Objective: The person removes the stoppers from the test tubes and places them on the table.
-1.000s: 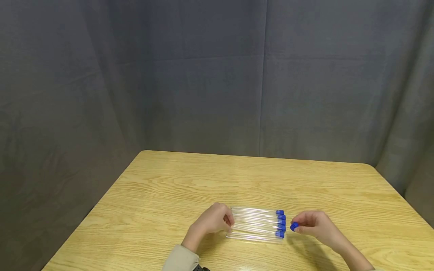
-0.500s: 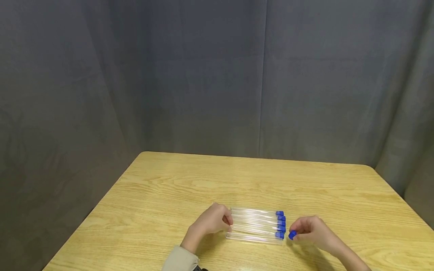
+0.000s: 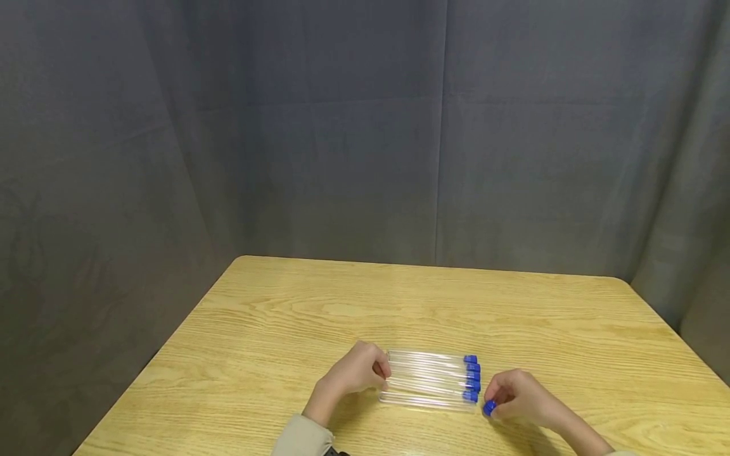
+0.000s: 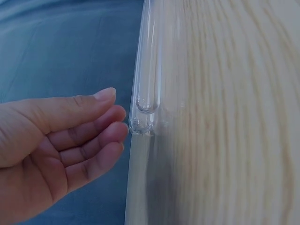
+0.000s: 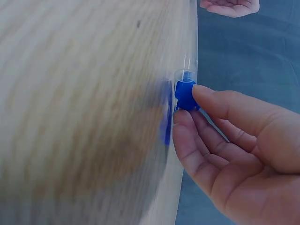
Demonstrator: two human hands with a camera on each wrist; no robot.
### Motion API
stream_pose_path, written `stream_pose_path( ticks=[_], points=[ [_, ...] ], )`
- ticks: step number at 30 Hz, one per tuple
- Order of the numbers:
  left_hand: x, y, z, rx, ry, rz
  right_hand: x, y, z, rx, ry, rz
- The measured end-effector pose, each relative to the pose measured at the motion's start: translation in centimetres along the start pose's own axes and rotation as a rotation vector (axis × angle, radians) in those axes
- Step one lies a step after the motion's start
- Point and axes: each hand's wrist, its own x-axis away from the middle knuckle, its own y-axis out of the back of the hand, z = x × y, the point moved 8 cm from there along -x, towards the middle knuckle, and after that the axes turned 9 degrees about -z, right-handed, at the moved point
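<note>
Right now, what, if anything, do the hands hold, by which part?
The right hand pinches a blue cap by its outer part; the left hand holds nothing.

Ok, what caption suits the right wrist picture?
Right-hand fingers pinch a blue cap at a clear tube's mouth.

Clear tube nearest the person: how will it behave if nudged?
The nearest tube would probably roll sideways, since it looks round and lies on its side on a flat table. It may feel slippery, as its wall looks smooth and shiny. It is likely stiff, given how straight it lies. I can't tell glass from plastic, so fragility is unclear.
</note>
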Motion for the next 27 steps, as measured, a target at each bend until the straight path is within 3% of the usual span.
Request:
stream_pose_path(
  ticks=[6, 15, 19, 27],
  points=[
    [0.0, 0.2, 0.0, 0.039, 0.001, -0.003, 0.0, -0.3, -0.2, 0.002, -0.048, 0.013],
    [-0.1, 0.6, 0.2, 0.039, 0.006, -0.032, 0.0, -0.5, -0.2, -0.005, -0.055, 0.052],
    [-0.3, 0.7, 0.2, 0.027, -0.012, -0.055, 0.1, -0.3, 0.3, 0.009, -0.018, 0.077],
    [-0.6, 0.7, -0.2, 0.013, -0.04, -0.064, 0.1, 0.6, 0.2, 0.003, -0.042, 0.07]
  ],
)
